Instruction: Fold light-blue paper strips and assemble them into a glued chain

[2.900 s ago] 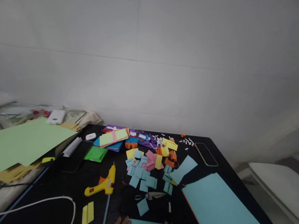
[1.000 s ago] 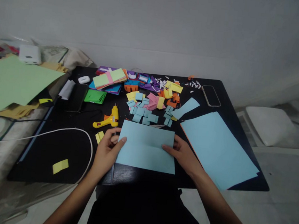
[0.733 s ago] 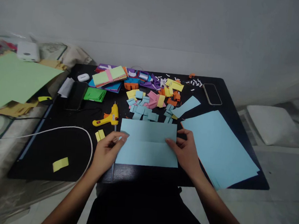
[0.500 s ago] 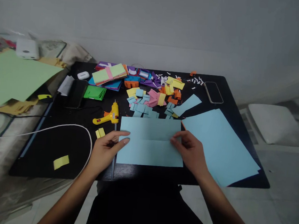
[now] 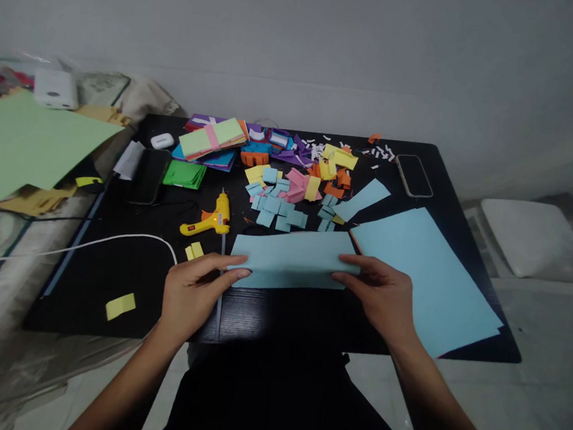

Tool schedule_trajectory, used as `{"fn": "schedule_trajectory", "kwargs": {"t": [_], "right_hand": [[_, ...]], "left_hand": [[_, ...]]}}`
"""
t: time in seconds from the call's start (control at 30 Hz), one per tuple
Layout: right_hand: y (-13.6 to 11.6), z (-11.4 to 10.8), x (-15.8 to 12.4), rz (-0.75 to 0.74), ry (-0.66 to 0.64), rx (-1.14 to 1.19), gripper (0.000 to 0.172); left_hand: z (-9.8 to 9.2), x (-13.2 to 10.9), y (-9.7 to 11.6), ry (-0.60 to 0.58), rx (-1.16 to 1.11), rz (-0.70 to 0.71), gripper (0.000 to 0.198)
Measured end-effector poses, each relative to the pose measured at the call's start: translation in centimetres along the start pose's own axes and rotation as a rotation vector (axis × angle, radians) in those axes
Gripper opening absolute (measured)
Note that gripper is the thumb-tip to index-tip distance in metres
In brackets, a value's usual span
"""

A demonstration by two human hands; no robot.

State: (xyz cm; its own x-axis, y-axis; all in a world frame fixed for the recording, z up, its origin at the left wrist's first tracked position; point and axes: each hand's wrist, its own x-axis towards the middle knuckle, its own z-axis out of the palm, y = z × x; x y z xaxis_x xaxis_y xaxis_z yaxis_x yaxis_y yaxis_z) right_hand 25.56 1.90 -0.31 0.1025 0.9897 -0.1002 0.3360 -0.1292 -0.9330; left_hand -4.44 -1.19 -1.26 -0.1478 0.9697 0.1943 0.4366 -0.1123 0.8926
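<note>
A light blue sheet of paper [image 5: 290,259], folded over lengthwise, is held between my two hands above the near part of the black table [image 5: 277,321]. My left hand [image 5: 200,288] pinches its left end between thumb and fingers. At the right end, my right hand [image 5: 382,294] grips it the same way. Beside my left hand lie a yellow glue gun [image 5: 211,217] and a small folded yellow paper [image 5: 194,251]. Larger light blue sheets [image 5: 426,274] lie to the right, partly behind my right hand.
Small folded blue pieces [image 5: 277,211], pink pieces [image 5: 298,184] and white scraps [image 5: 382,152] lie toward the back. Two phones, one at left [image 5: 149,176] and one at right [image 5: 413,176], rest on the table. A white cable [image 5: 129,236] crosses the left side.
The light blue sheet was lying open with a crease across its middle; now it is folded over into a narrower strip. Both hands have closed on its ends.
</note>
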Motion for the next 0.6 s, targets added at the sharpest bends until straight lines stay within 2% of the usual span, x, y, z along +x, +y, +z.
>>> {"fn": "schedule_trajectory", "kwargs": {"t": [0.1,0.2,0.3,0.37,0.4,0.5,0.6], "right_hand": [[0.0,-0.2,0.1,-0.004,0.002,-0.028,0.029],[0.4,-0.5,0.3,-0.044,-0.047,-0.078,0.03],[0.5,-0.4,0.2,-0.224,0.001,-0.22,0.03],[0.1,0.2,-0.3,-0.39,0.03,-0.338,0.03],[-0.3,0.7,-0.6,-0.472,-0.014,-0.378,0.029],[-1.8,2.3,-1.6,-0.716,-0.272,-0.385,0.032],[-2.9,3.7,-2.0,-0.792,-0.421,-0.337,0.02]], "left_hand": [[-0.2,0.4,0.1,-0.035,0.025,0.193,0.013],[-0.5,0.8,0.0,-0.043,0.074,0.311,0.017],[-0.6,0.9,0.3,-0.058,0.149,0.371,0.015],[-0.5,0.6,0.9,-0.16,0.145,0.39,0.013],[-0.3,0.5,1.3,-0.232,0.122,0.392,0.013],[0.4,0.0,2.4,-0.399,0.03,0.379,0.013],[1.0,-0.4,3.0,-0.434,0.021,0.354,0.013]]}}
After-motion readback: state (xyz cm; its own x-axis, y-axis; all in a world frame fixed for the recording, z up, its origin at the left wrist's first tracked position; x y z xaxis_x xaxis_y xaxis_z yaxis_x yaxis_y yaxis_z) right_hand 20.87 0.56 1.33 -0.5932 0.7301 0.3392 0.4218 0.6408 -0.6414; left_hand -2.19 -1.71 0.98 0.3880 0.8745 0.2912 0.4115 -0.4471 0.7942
